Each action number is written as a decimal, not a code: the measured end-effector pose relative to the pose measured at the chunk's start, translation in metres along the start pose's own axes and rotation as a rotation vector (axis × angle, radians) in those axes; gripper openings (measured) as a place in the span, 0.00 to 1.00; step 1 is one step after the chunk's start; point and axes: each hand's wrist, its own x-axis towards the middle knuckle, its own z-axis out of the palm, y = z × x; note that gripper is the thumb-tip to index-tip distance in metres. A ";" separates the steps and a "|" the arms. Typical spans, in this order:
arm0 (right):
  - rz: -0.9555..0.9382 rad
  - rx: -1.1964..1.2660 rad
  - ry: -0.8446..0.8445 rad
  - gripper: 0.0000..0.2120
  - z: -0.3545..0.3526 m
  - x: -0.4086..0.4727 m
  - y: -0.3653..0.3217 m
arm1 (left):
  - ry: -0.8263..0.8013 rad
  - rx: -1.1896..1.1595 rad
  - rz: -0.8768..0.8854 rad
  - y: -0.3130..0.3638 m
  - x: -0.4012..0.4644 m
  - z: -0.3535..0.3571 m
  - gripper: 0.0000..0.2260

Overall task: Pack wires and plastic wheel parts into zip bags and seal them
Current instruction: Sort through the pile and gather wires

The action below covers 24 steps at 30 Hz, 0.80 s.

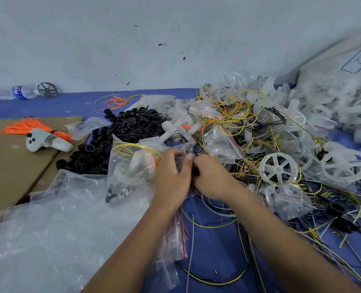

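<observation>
My left hand (172, 176) and my right hand (212, 178) meet at the middle of the blue surface, both pinching a small clear zip bag (187, 148) between their fingertips. What the bag holds is hidden by my fingers. Just left of my left hand lies a filled zip bag (131, 168) with a white wheel part and yellow wires inside. A loose white spoked wheel (277, 169) lies right of my right hand on tangled yellow and black wires (245, 115). Empty zip bags with red strips (179, 240) lie under my forearms.
A heap of black rings (116, 136) sits behind the filled bag. Cardboard (10, 170) on the left carries an orange wire bundle (33, 125) and a white controller (46, 141). A water bottle (19, 93) lies by the wall. White wheel parts (323, 102) pile at right.
</observation>
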 end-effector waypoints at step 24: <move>0.473 -0.309 0.750 0.17 -0.096 -0.012 0.050 | -0.105 0.476 0.196 0.001 -0.011 0.006 0.12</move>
